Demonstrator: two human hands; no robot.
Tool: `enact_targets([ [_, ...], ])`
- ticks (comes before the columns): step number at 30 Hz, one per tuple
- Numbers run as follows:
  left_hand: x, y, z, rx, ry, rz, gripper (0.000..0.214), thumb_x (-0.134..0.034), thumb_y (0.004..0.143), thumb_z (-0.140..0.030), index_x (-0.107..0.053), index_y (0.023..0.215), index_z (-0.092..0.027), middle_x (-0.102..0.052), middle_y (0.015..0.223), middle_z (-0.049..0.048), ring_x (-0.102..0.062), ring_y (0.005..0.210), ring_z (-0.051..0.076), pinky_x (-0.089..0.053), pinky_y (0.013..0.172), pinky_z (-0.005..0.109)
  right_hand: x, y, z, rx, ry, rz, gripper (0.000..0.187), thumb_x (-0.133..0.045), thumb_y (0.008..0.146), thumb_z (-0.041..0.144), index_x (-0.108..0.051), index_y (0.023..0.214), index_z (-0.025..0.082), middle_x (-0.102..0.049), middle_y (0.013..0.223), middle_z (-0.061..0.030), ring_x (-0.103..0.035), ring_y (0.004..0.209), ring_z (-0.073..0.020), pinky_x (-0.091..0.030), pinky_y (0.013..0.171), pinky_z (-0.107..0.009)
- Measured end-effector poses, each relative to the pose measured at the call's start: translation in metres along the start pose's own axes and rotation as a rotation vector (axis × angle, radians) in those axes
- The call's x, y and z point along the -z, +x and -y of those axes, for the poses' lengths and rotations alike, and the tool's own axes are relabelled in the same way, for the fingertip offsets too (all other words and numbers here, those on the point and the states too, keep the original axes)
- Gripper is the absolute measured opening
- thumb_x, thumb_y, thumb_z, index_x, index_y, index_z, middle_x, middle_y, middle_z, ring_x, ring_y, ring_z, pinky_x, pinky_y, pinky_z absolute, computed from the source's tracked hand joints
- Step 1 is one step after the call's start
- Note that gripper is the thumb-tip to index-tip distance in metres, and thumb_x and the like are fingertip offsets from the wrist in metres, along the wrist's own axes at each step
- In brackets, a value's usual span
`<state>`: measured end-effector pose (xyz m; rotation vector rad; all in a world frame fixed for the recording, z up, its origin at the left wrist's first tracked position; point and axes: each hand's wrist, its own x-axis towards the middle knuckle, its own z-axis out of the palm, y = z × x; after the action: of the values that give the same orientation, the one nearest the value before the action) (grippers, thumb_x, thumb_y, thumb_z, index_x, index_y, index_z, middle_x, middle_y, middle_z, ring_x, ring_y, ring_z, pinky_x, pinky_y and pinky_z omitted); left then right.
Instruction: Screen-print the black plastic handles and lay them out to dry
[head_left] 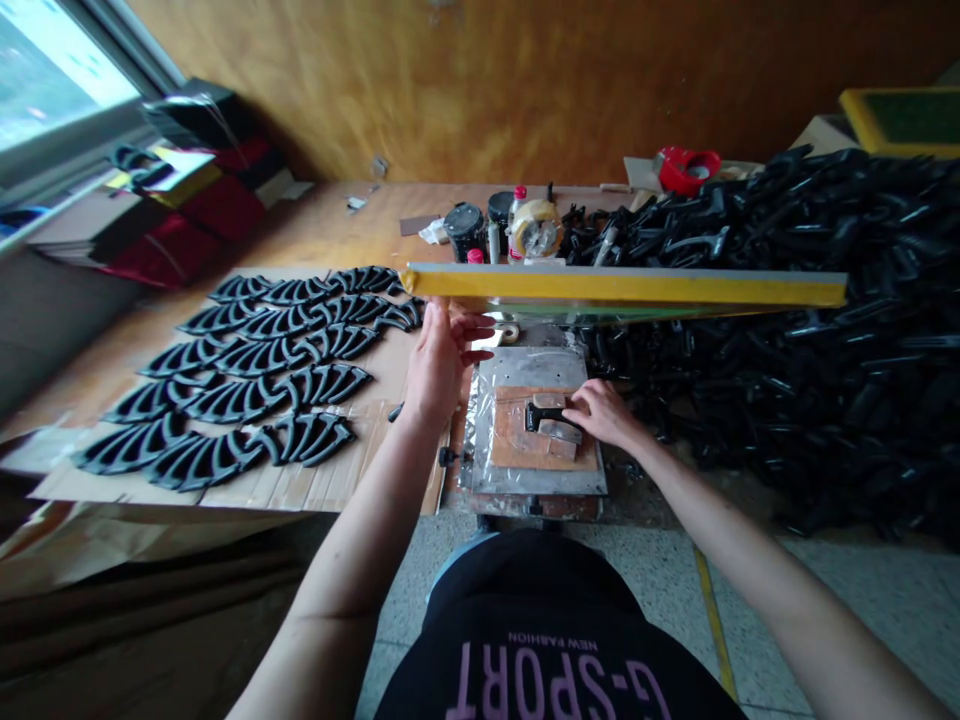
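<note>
My right hand point(602, 412) pinches one end of a small black plastic handle-like part point(551, 413). The part lies across a raised block on a brown board point(510, 440), which sits on a grey metal plate point(536, 365). My left hand point(442, 358) is raised at the left end of a yellow-edged screen frame point(630, 288). Its fingers are apart and point right, just below the frame's edge; I cannot tell whether they touch it. The frame is tilted up over the plate, so I see it nearly edge-on.
Rows of curved black parts point(232, 395) lie on cardboard at left. A large heap of black parts point(787, 400) covers the right side. Behind the frame stand dark jars point(465, 228), a tape roll point(537, 230) and a bottle. A red tape dispenser point(688, 170) sits further back.
</note>
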<state>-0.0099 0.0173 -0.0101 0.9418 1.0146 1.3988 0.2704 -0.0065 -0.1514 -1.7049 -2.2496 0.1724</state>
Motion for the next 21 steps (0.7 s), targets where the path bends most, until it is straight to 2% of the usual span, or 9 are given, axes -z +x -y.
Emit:
enact_targets([
  [3,-0.005,-0.03,0.032,0.125,-0.043,-0.059,0.049,-0.05,0.087,-0.062,-0.056,0.111,-0.019,-0.069,0.091,0.0064,-0.065,0.072,0.013,-0.049,0.056,0.022,-0.019,-0.017,0.035,-0.072,-0.063,0.151,0.011,-0.065,0.086,0.024,-0.064,0.086,0.013,-0.068,0.096,-0.0128,-0.06,0.093,-0.024,-0.047,0.084,-0.034],
  [5,-0.006,-0.066,0.066,0.426,-0.011,0.051,0.051,-0.058,0.083,-0.061,-0.058,0.106,-0.015,-0.07,0.094,0.0106,-0.065,0.07,0.016,-0.049,0.052,0.023,-0.021,-0.025,0.06,-0.187,-0.022,0.163,0.011,-0.053,0.093,0.022,-0.06,0.092,0.013,-0.067,0.09,-0.0131,-0.06,0.09,-0.0239,-0.046,0.081,-0.033],
  [7,-0.005,-0.102,0.097,0.697,-0.024,0.15,0.054,-0.057,0.082,-0.063,-0.058,0.108,-0.015,-0.07,0.106,0.015,-0.069,0.082,0.022,-0.053,0.057,0.028,-0.021,-0.034,0.087,-0.191,0.057,0.133,0.013,-0.046,0.096,0.021,-0.058,0.095,0.015,-0.066,0.09,-0.0122,-0.059,0.09,-0.0235,-0.046,0.079,-0.033],
  [9,0.0,-0.125,0.118,0.801,-0.076,0.107,0.051,-0.054,0.083,-0.063,-0.058,0.103,-0.016,-0.069,0.108,0.015,-0.069,0.089,0.024,-0.055,0.062,0.03,-0.021,-0.041,0.107,-0.007,0.153,0.114,0.014,-0.044,0.096,0.02,-0.058,0.095,0.017,-0.065,0.094,-0.0106,-0.058,0.094,-0.0225,-0.046,0.081,-0.032],
  [11,0.015,-0.129,0.127,0.785,-0.077,-0.015,0.045,-0.055,0.083,-0.06,-0.057,0.093,-0.016,-0.07,0.101,0.0133,-0.07,0.084,0.021,-0.054,0.061,0.028,-0.018,-0.046,0.105,0.236,0.242,0.11,0.019,-0.043,0.095,0.014,-0.061,0.098,0.02,-0.066,0.101,-0.0078,-0.057,0.101,-0.0202,-0.046,0.086,-0.032],
  [13,0.044,-0.119,0.127,0.698,0.033,-0.116,0.043,-0.058,0.081,-0.058,-0.055,0.089,-0.016,-0.07,0.094,0.0112,-0.069,0.074,0.018,-0.052,0.058,0.026,-0.01,-0.049,0.072,0.325,0.252,0.083,0.032,-0.04,0.091,0.005,-0.065,0.103,0.022,-0.066,0.11,-0.0051,-0.057,0.107,-0.0182,-0.046,0.092,-0.032],
  [16,0.11,-0.091,0.121,0.52,0.369,-0.237,0.043,-0.051,0.083,-0.06,-0.052,0.089,-0.017,-0.069,0.081,0.0072,-0.064,0.06,0.014,-0.05,0.053,0.024,0.004,-0.057,-0.026,0.088,0.037,0.044,0.042,-0.041,0.081,-0.001,-0.07,0.099,0.024,-0.065,0.118,-0.0066,-0.055,0.11,-0.0215,-0.047,0.093,-0.037],
  [19,0.174,-0.069,0.12,0.532,0.778,-0.344,0.038,-0.039,0.088,-0.054,-0.049,0.083,-0.018,-0.064,0.063,0.005,-0.059,0.051,0.016,-0.047,0.05,0.025,0.004,-0.071,-0.127,-0.077,-0.143,0.161,0.048,-0.045,0.077,0.003,-0.071,0.106,0.029,-0.057,0.134,-0.0075,-0.051,0.12,-0.0264,-0.047,0.095,-0.043],
  [21,0.199,-0.06,0.122,0.55,0.93,-0.36,0.036,-0.04,0.087,-0.051,-0.05,0.076,-0.019,-0.057,0.052,0.0047,-0.058,0.049,0.019,-0.045,0.049,0.028,-0.005,-0.082,-0.168,-0.098,-0.177,0.204,0.049,-0.047,0.075,0.005,-0.071,0.109,0.03,-0.053,0.14,-0.0075,-0.049,0.125,-0.0283,-0.045,0.098,-0.046],
])
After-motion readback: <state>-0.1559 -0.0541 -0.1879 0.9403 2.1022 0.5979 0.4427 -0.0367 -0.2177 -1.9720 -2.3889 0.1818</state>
